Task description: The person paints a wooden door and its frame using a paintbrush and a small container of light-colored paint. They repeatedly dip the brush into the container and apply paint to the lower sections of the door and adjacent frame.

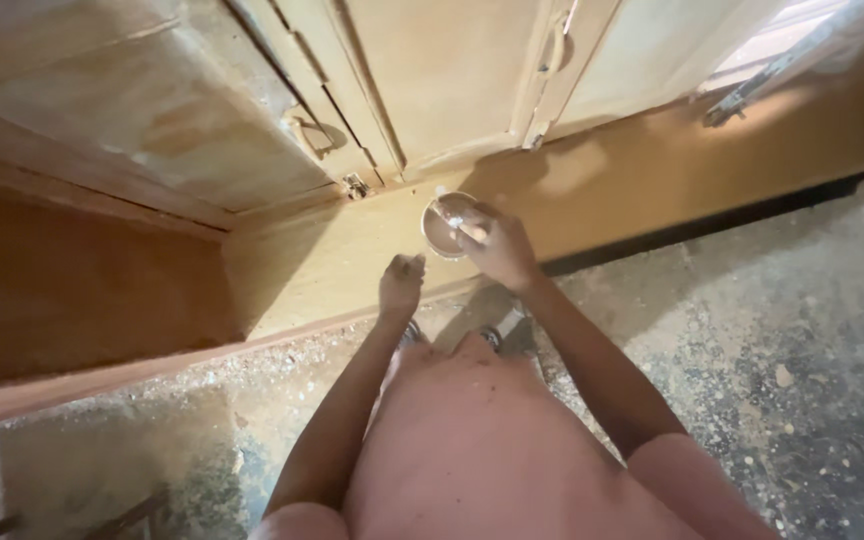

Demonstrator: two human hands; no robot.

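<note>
My right hand (497,245) holds a small round tin (445,226) against the tan wooden base under the cabinet doors. It is open, its mouth facing up toward me, with brownish contents inside and a thin pale stick lying across the opening.

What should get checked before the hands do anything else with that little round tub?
1. Round tub sits flat on the wooden ledge: ok.
2. Right hand grips the thin stick-like tool reaching into the tub: ok.
3. Left hand steadies the tub: not ok, it rests on the ledge apart from it.
4. How full the tub is: cannot tell.
5. Cabinet doors above are shut: ok.
</note>
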